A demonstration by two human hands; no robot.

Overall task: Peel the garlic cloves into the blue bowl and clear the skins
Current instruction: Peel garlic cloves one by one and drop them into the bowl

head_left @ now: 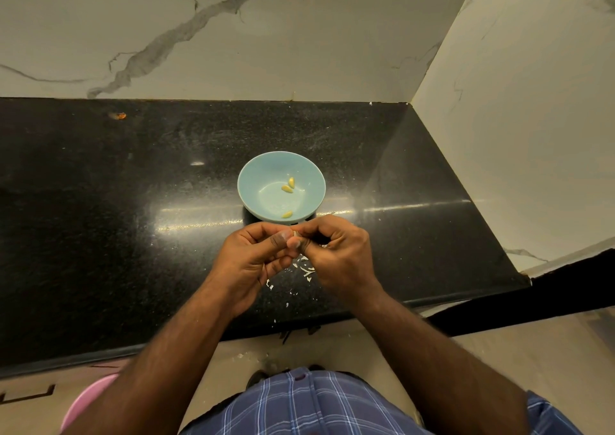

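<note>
A light blue bowl (263, 175) stands on the black counter (133, 201) and holds three peeled yellowish garlic cloves (287, 188). Just in front of the bowl my left hand (256, 255) and my right hand (336, 251) meet, fingertips pinching one small garlic clove (295, 234) between them; it is mostly hidden by the thumbs. Several white skin flakes (304, 268) lie on the counter under and in front of my hands.
Marble walls close the counter at the back and on the right, forming a corner. A few skin bits lie at the counter's front edge (275, 320) and on the floor. A pink round object (90, 401) sits on the floor at lower left.
</note>
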